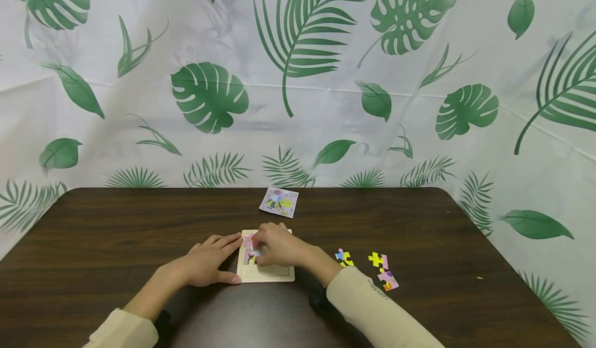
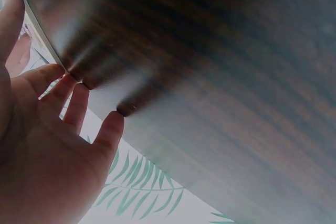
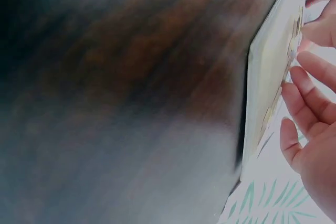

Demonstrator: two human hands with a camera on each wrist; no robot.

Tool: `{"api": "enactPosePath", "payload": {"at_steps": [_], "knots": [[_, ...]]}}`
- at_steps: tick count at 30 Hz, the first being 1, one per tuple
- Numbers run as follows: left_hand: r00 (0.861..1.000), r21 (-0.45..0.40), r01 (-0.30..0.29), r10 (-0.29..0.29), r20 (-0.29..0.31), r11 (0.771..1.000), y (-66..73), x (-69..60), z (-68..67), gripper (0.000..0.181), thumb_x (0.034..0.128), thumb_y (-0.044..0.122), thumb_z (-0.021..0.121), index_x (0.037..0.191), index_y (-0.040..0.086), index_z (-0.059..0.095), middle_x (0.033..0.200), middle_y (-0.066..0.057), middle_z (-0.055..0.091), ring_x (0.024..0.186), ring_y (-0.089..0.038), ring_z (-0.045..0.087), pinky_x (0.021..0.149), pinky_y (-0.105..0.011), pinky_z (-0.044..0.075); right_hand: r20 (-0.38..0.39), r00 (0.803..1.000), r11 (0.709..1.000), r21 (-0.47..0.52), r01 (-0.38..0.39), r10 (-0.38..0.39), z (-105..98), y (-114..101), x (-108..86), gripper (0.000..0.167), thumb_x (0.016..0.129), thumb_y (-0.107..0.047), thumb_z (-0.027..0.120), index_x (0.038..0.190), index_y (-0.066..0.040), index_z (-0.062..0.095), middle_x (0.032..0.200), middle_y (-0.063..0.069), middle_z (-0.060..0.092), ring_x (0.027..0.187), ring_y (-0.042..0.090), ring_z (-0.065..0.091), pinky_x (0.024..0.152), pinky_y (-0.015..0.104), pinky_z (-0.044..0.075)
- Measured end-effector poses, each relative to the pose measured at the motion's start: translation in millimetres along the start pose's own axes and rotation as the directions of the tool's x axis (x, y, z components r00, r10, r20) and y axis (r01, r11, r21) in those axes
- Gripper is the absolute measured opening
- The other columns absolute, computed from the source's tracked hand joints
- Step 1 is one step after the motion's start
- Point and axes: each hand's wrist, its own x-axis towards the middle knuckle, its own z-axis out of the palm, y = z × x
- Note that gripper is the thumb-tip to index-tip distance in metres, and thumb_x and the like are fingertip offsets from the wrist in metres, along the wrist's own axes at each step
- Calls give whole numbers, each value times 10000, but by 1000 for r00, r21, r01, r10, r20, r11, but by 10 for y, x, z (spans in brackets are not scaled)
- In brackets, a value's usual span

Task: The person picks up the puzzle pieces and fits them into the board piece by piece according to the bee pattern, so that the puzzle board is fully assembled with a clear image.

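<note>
A pale wooden puzzle board [image 1: 281,275] lies flat on the table, with colourful pieces in the left part of its frame. My left hand [image 1: 205,262] rests at the board's left edge, fingers stretched and thumb spread toward the near left corner. Over the board is my right hand [image 1: 279,247], its thumb and forefinger pinching a puzzle piece [image 1: 255,252], mostly hidden by the fingers. In the right wrist view, thumb and fingers [image 3: 310,93] come down close to the board's face. The left wrist view has the left fingertips [image 2: 79,90] touching board edge and tabletop.
Right of the board lie loose puzzle pieces: a blue-yellow one [image 1: 344,258], a yellow-pink one [image 1: 378,260] and a pink one [image 1: 388,281]. Behind the board sits a picture card with a bee [image 1: 279,202]. A leaf-patterned cloth [image 1: 326,125] hangs behind the dark table [image 1: 139,218].
</note>
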Motion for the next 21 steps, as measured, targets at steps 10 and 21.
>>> {"api": "enactPosePath", "payload": {"at_steps": [10, 21], "knots": [[1000, -2, 1, -1, 5, 1000, 0, -3, 7, 818, 786, 478, 643, 1393, 13, 349, 1442, -139, 304, 1240, -352, 303, 865, -637, 278, 22, 1000, 998, 60, -12, 11, 14, 38, -27, 203, 743, -221, 747, 890, -110, 663, 897, -59, 497, 837, 59, 444, 681, 231, 260], [1000, 7, -5, 5, -3, 1000, 4, -3, 10, 814, 787, 474, 646, 1388, 9, 356, 1436, -143, 312, 1234, -355, 309, 855, -635, 287, 1, 1000, 1000, 20, -1, 1, 29, 32, -39, 196, 776, -220, 735, 928, -110, 681, 929, -46, 520, 886, 77, 467, 684, 210, 268]]}}
